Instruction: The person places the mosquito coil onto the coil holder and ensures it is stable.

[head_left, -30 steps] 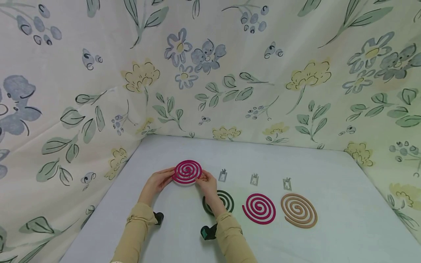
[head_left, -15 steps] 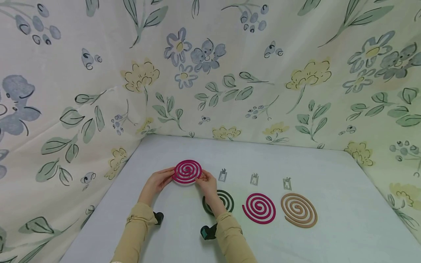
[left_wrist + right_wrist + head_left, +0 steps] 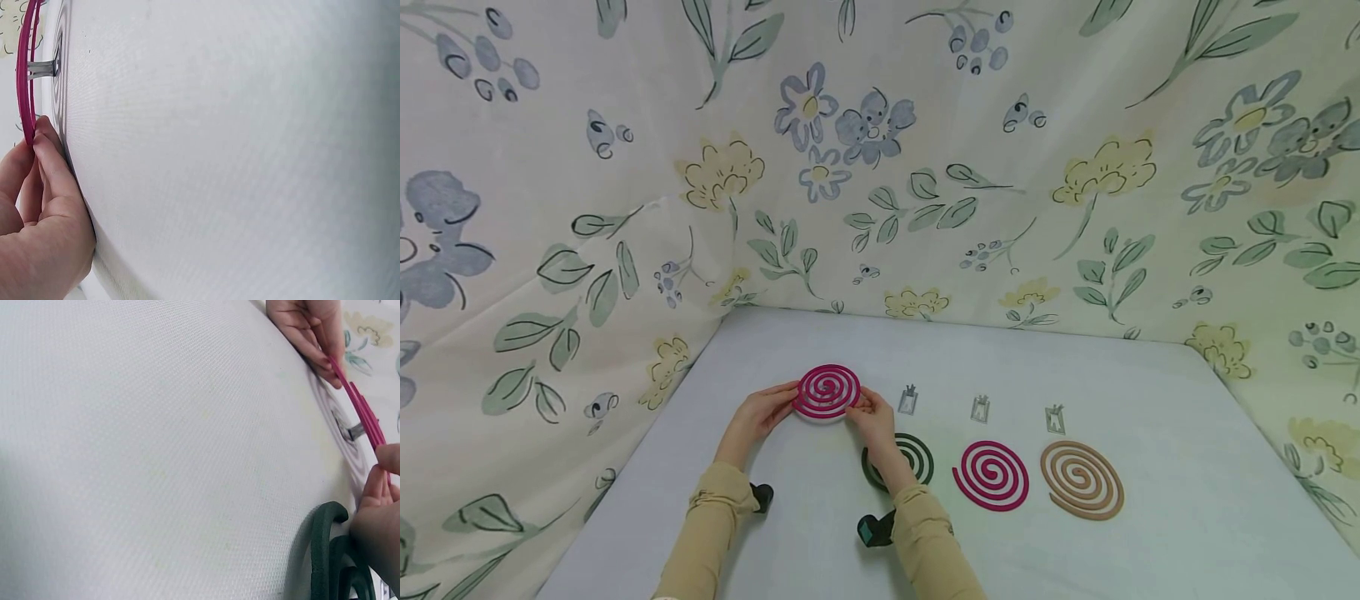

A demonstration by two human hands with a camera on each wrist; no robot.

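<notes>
A magenta mosquito coil [image 3: 827, 387] is held level between both hands at the left of the table. My left hand [image 3: 762, 413] pinches its left rim between thumb and fingers, also visible in the left wrist view. On the opposite rim, the thumb and fingers of my right hand [image 3: 872, 421] grip the coil. Beneath it a small metal coil stand [image 3: 42, 69] rises from the table to the coil's underside; whether the coil is fixed on it I cannot tell. Under my right forearm lies a dark green coil [image 3: 321, 550], partly hidden in the head view.
Another magenta coil [image 3: 991, 474] and a tan coil [image 3: 1078, 477] lie flat to the right. Behind the coils, three metal stands, a left one [image 3: 909, 390], a middle one [image 3: 981, 400] and a right one [image 3: 1056, 410], lie in a row. A floral curtain [image 3: 880, 208] surrounds the white table [image 3: 1187, 467].
</notes>
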